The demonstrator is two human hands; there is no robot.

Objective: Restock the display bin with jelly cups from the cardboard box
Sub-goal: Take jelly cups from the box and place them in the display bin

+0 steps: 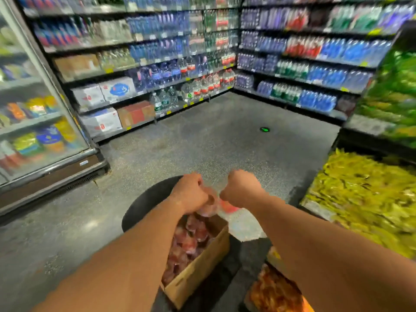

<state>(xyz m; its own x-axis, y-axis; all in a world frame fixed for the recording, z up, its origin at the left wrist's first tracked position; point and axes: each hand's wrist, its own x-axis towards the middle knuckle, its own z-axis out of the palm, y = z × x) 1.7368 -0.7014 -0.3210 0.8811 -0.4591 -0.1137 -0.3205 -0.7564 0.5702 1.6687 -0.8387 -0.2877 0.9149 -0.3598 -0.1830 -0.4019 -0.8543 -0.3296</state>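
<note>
Both bare forearms reach forward and inward over an open cardboard box (198,264) in a shop aisle, the wrists nearly meeting above its far end; the left hand (191,193) is curled into a fist, knuckles up, its fingers closed on blurred pinkish-red jelly cups (209,207) that hang just below it; the right hand (242,188) is likewise curled, knuckles up, and seems to pinch clear wrapping with a red cup under it, though blur hides the exact grip; the two hands sit just beside each other, with the cups between and beneath them.

The box stands tilted on a dark round stand (144,203), its open top packed with more red cups in clear plastic; the held cups hang above the box's far corner, touching or nearly touching the ones inside, which cannot be told apart in the blur.

At lower right, below the right forearm, lies a bin (276,291) of orange-red packs; further right, green-yellow packets (360,199) fill a display; a glass-door chiller (38,122) stands at left; shelves of bottled water (171,70) line the back walls beyond the speckled grey floor (213,143).
</note>
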